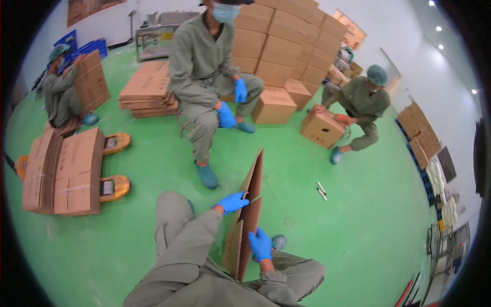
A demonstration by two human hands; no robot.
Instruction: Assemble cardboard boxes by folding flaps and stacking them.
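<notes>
A partly folded cardboard box (251, 221) stands upright on the floor between my knees, its panels close together and its top flaps spread a little. My left hand (232, 202), in a blue glove, grips the box's upper edge near the gap between two flaps. Lower and closer to me, my right hand (261, 244), gloved the same, holds the right-hand panel, with part of its fingers hidden at the panel's edge. The inside of the box shows only as a narrow dark slit.
Flattened boxes lie on a yellow pallet jack (116, 188) at left and in a pile (146, 89) farther back. A seated co-worker (207, 77) is in front of me; another at right handles a closed box (322, 129). Several markers (321, 191) lie on the green floor.
</notes>
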